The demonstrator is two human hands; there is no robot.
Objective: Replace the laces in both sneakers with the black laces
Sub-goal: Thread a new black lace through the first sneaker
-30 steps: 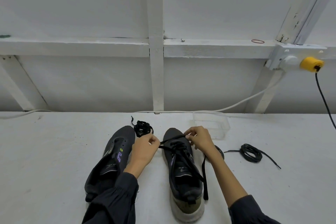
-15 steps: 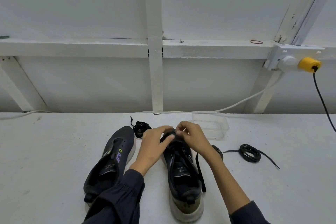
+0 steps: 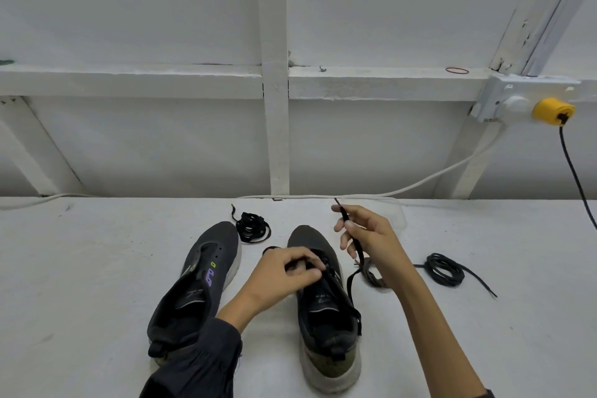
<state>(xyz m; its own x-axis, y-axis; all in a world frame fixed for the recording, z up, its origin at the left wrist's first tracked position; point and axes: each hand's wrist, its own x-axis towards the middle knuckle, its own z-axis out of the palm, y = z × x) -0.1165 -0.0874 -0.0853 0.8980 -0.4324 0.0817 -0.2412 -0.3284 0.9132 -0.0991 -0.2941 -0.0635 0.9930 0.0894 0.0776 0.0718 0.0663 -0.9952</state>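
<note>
Two dark grey sneakers stand side by side on the white table, toes pointing away from me. The left sneaker (image 3: 200,284) has bare eyelets. A black lace (image 3: 350,281) runs through the right sneaker (image 3: 326,317). My left hand (image 3: 284,275) rests over that sneaker's front eyelets, its curled fingers pinching the lace there. My right hand (image 3: 368,236) is raised to the right of the toe and pinches one lace end, whose tip sticks up above the fingers. A bundled black lace (image 3: 250,229) lies beyond the left sneaker's toe. A coiled black lace (image 3: 444,273) lies to the right.
A clear plastic container (image 3: 392,213) sits behind my right hand near the wall. A white cable (image 3: 420,184) runs along the table's back edge to a wall socket (image 3: 517,100) with a yellow plug (image 3: 554,111). A dark loop lies under my right wrist.
My right hand has lifted away from the toe, up and to the right, drawing a lace end with it. My left hand has stayed on the front eyelets.
</note>
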